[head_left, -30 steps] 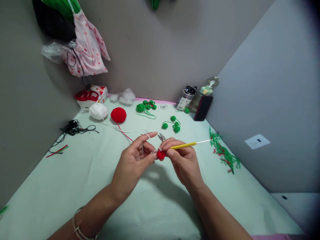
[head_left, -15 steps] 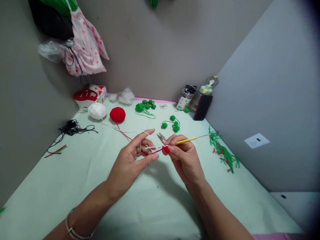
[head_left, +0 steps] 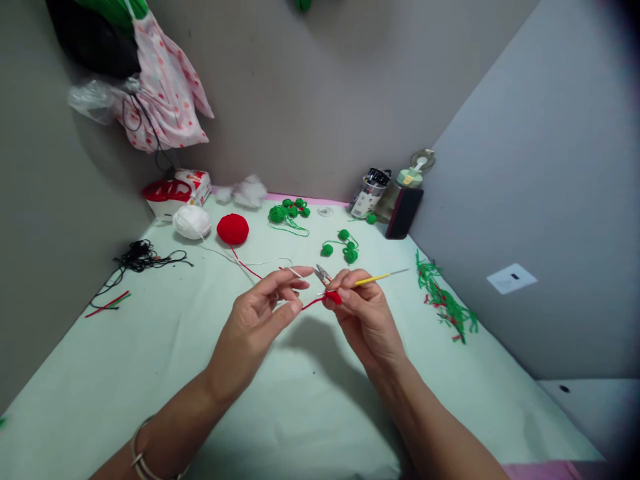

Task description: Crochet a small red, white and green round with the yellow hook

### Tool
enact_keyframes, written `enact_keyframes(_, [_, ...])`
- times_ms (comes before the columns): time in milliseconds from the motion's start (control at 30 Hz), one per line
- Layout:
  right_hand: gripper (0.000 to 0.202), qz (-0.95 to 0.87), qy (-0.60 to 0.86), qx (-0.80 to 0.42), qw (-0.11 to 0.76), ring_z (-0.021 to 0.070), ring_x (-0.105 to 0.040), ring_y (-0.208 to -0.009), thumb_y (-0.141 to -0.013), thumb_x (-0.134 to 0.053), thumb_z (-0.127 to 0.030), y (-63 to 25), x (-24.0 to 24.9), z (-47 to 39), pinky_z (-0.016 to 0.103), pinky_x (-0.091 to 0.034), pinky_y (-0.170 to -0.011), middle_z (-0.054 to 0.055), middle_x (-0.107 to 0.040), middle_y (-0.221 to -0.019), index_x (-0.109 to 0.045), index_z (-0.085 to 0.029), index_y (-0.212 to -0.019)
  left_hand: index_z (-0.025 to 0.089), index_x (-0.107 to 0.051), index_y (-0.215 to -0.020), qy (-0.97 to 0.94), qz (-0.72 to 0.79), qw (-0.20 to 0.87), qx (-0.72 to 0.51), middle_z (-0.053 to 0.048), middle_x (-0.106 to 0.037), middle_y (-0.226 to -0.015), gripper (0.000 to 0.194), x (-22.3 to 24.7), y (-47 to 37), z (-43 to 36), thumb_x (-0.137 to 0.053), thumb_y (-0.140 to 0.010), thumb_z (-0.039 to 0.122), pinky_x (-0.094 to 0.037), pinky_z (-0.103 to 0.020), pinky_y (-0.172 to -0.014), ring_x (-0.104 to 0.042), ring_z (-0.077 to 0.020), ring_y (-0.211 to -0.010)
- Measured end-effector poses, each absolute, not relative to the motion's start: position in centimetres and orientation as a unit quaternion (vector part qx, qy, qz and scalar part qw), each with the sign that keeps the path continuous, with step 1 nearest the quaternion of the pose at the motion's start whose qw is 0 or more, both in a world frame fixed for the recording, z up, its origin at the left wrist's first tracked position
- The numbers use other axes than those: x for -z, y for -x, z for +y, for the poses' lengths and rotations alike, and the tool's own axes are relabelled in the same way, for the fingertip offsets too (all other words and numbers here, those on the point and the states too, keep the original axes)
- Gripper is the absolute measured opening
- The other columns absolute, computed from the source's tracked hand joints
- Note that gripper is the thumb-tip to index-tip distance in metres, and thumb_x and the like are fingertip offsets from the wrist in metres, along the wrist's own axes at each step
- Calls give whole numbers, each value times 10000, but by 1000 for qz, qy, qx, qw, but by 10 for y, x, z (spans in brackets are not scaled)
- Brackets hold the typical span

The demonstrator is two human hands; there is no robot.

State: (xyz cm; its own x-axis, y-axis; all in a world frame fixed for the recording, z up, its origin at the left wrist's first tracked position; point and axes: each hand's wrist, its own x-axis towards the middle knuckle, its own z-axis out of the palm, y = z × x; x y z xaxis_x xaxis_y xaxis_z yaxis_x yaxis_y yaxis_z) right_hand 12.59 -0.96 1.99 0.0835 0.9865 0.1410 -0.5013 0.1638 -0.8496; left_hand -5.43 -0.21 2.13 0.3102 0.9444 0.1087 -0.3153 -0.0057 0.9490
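Observation:
Over the middle of the table, my right hand [head_left: 367, 310] pinches a yellow-handled crochet hook [head_left: 373, 279] together with a small red crocheted piece [head_left: 333, 297]. The hook's thin tip comes out at the left, by the top of the piece. My left hand [head_left: 263, 310] is closed on red yarn [head_left: 313, 304], its thumb against the fingers, and a strand runs from there to the piece. White yarn passes over its forefinger. Just behind the right fingertips lie scissors [head_left: 323, 274], blades pointing left, mostly hidden. From the red yarn ball [head_left: 233, 229] a strand leads toward my left hand.
A white yarn ball [head_left: 191, 222] lies beside the red one. Small green crocheted balls [head_left: 349, 250] sit farther back, with white stuffing [head_left: 250, 192] near the wall. Green and red yarn scraps [head_left: 447, 303] lie at right, black cord [head_left: 143, 257] at left. A phone [head_left: 405, 213] leans at back right.
My left hand has drawn slightly left and down, its forefinger lower over the white yarn. The crochet hook has shifted left through my right fingers, its far end now nearer the hand.

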Motion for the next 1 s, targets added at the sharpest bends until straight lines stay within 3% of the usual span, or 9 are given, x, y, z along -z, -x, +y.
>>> enact_keyframes(133, [113,-438,314,-504,675,115,-673,-691,-798,-888,-179,-123,-16,-13,248,-574,-676,-18,-744,-797,-812,-263,-802,264,-813,-1161,-396,291,692,-528,-2,-633,-888,282,-23,49,-2,-798,-880,235,-517,-266,-942,-646,-194,-1059])
enact_keyframes(367, [246,-531,318,-395,678,147,-722,-810,-890,-772,-52,-122,-7,-19,279,-618,-722,4,-753,-895,-830,-288,-932,179,-806,-1073,-260,279,771,-511,6,-626,-880,305,-21,42,1,-771,-794,61,-539,-203,-717,-628,-108,-784])
enact_keyframes(567, [252,-597,353,-270,668,168,-721,-865,-927,-740,-60,-117,-11,-27,300,-591,-757,16,-774,-897,-839,-290,-956,206,-771,-1168,-358,264,754,-483,6,-649,-867,308,-22,40,-6,-819,-872,275,-529,-246,-811,-616,-126,-795])
enact_keyframes(667, [271,-623,358,-241,652,166,-717,-886,-947,-714,-57,-116,-13,-29,298,-580,-764,17,-777,-925,-832,-296,-995,247,-754,-1179,-398,288,725,-483,30,-653,-865,384,-19,38,-7,-894,-822,262,-511,-227,-795,-602,-112,-797])
enact_keyframes(767, [257,-624,360,-269,639,166,-700,-873,-956,-708,-75,-118,-14,-27,299,-572,-746,14,-763,-928,-821,-299,-1007,261,-742,-1179,-410,300,710,-488,37,-659,-860,333,-15,39,-6,-856,-866,269,-509,-228,-807,-609,-111,-809])
enact_keyframes(1000, [216,-659,367,-281,594,194,-688,-962,-1037,-621,-187,-127,-17,-26,366,-558,-872,42,-766,-1019,-791,-277,-1134,272,-743,-1176,-418,328,676,-510,37,-640,-897,302,-15,42,-6,-827,-885,265,-498,-232,-888,-611,-120,-903])
